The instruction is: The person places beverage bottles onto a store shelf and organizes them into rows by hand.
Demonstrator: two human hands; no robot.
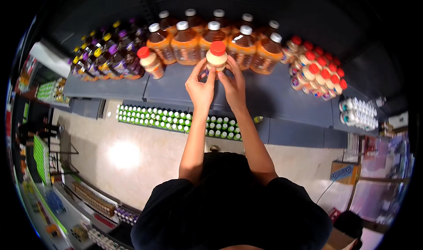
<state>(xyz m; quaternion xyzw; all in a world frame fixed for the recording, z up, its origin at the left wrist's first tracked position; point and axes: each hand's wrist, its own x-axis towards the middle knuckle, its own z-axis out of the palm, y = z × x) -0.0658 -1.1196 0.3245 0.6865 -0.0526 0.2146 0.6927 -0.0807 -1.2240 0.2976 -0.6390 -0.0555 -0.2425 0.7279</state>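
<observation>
Between my two hands is a cream-coloured bottle with a red cap [217,58], upright above the shelf. My left hand [201,89] is closed on its left side, and my right hand [233,85] grips the right side, with both thumbs on the near face. Directly behind it stand rows of large orange-brown drink bottles [185,45] with white caps. A second red-capped cream bottle [152,65] stands to the left, beside those rows. The dark grey shelf [169,82] runs beneath. Whether the held bottle's base touches the shelf is hidden by my hands.
Dark bottles with yellow and purple caps [125,58] fill the shelf's left part. Clustered small red-capped bottles [310,74] and white-capped packs [359,111] are at the right. Green white-capped bottles [154,118] line a lower level. A cardboard box [346,173] sits on the floor.
</observation>
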